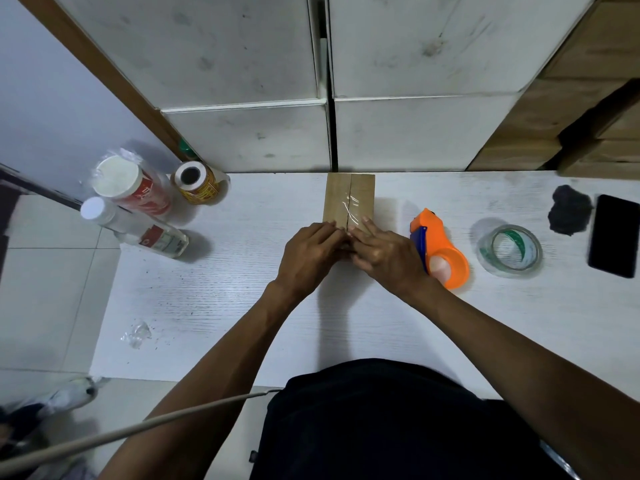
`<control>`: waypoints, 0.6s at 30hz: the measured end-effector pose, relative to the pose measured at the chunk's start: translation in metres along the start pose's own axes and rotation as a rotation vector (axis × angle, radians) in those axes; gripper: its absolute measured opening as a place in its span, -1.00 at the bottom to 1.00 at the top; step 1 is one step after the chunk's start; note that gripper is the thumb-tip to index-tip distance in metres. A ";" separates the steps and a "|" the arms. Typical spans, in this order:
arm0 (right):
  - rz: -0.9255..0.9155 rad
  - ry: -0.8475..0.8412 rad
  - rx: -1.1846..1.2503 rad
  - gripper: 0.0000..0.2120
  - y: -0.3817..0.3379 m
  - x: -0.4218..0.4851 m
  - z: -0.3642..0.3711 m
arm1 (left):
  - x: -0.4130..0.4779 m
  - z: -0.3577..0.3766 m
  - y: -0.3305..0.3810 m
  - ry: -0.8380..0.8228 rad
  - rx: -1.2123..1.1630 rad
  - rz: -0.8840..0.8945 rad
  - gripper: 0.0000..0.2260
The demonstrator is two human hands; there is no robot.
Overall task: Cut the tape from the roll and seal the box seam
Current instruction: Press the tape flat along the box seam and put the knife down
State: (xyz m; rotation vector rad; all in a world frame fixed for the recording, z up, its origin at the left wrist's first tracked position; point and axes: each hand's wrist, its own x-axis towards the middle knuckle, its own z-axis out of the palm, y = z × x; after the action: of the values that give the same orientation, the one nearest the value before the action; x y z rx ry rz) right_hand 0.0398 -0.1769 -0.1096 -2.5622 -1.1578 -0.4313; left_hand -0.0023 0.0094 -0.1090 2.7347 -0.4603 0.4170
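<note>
Both forearms come in from 6 o'clock and meet at the middle of the table (214, 306), so the work sits dead centre where the person can lean on it. Left hand (311, 251) and right hand (384, 252) lie flat, fingers loosely spread, fingertips touching at the near end of the box (337, 199). Neither grips anything; they look to be pressing clear tape (351, 211) down over the seam, which runs 12 to 6 along the lid. You can see the strip's shiny wrinkles just above the fingers, and my guess is that pressing from both sides keeps the flaps shut while it sticks. Orange cutter (445, 249) is parked at 3 o'clock, just beside the right wrist, with the roll (509, 251) a bit further out, both within easy reach. Bottles (138, 209) sit off at 9 to 10, out of the way.
</note>
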 end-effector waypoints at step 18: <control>0.808 -0.279 0.212 -0.35 -0.014 -0.086 -0.003 | 0.003 -0.028 -0.014 -0.135 0.022 -0.158 -0.79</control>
State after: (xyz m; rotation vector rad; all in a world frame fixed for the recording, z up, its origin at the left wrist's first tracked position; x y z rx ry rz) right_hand -0.0251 -0.2272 -0.1375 -2.6647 -0.1410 0.2313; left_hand -0.0007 0.0318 -0.0862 2.8060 -0.2717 0.1989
